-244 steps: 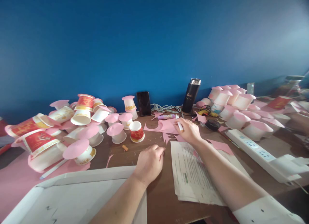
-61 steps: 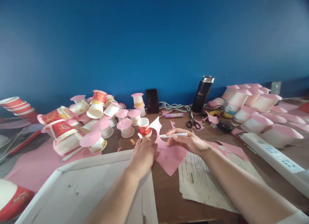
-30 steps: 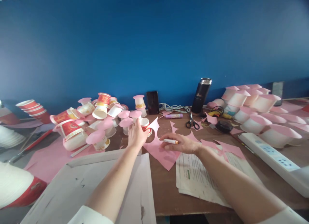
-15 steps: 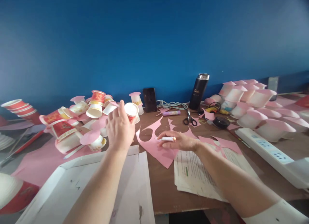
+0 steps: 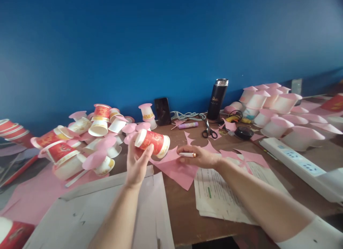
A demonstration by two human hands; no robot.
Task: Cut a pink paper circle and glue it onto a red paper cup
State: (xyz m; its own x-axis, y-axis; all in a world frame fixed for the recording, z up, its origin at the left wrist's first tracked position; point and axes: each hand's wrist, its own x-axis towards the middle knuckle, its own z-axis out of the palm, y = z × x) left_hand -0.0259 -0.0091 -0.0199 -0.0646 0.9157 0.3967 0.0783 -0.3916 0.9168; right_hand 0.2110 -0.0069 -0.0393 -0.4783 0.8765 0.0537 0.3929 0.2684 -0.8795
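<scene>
My left hand (image 5: 138,163) is closed around a red and white paper cup (image 5: 152,142) with gold print, tilted on its side above the table. Its fingers are partly hidden behind the cup. Between the fingers of my right hand (image 5: 199,157) lies a white pen (image 5: 187,154) with an orange end. That hand rests at the edge of a pink paper sheet (image 5: 182,174) with curved cut-outs, just right of the cup. Several paper cups with pink paper discs on them (image 5: 98,129) lie heaped beyond my left hand.
Black-handled scissors (image 5: 209,132), a purple glue stick (image 5: 188,125), a phone (image 5: 162,111) and a black flask (image 5: 218,99) stand or lie at the back. On the right are a white power strip (image 5: 297,163), stacked cups (image 5: 284,102) and printed sheets (image 5: 214,195). A white box lid (image 5: 88,213) lies front left.
The red cup has turned from mouth toward me to lying sideways in my left hand, and has come nearer and lower. My right hand with the pen has hardly moved.
</scene>
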